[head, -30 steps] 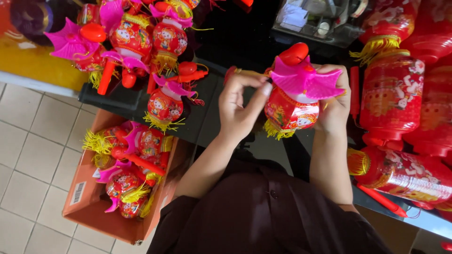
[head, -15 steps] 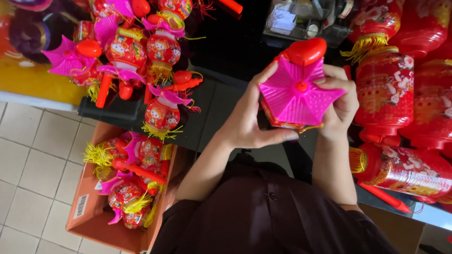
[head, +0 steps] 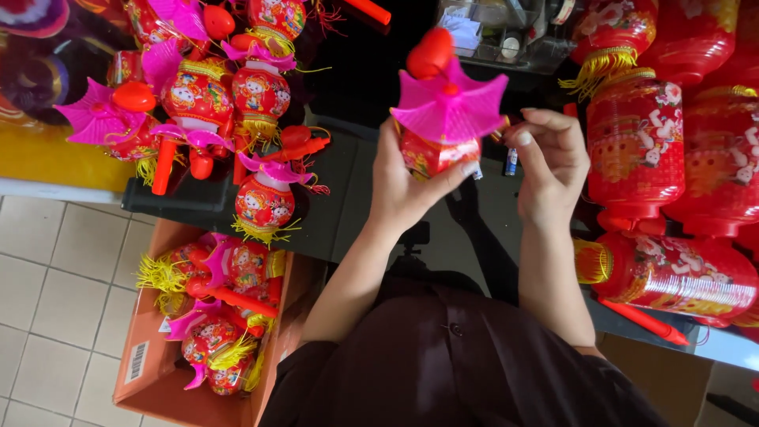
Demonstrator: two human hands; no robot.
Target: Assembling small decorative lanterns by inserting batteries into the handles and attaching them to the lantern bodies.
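At the far left of the frame I see pale floor tiles (head: 55, 300), and on them, lower left, an orange cardboard box (head: 150, 372) holding several small red lanterns with pink roofs and yellow tassels (head: 225, 316). Above it, in the upper left, a heap of the same small lanterns (head: 198, 95) lies on a dark tabletop (head: 332, 213), with one lantern (head: 265, 204) lying apart nearer the table's edge.

Moving toward the centre, my left hand (head: 407, 190) is closed around the red body of a toy lantern (head: 443, 119), thumb across its front, holding it upright above the table in the upper middle of the frame. Its pink star-shaped roof spreads over my fingers and a red knob sits on top.

Just right of it, my right hand (head: 549, 158) hovers with the fingers loosely curled, close beside the lantern; I cannot tell whether the fingertips touch it or pinch anything small. Below the hands, my dark shirt (head: 466, 364) fills the bottom centre.

On the right side stand bigger red cylinder lanterns (head: 636, 150) with gold fringes, and one lies on its side (head: 672, 277) at the lower right, with a red stick (head: 644, 320) just beneath it.
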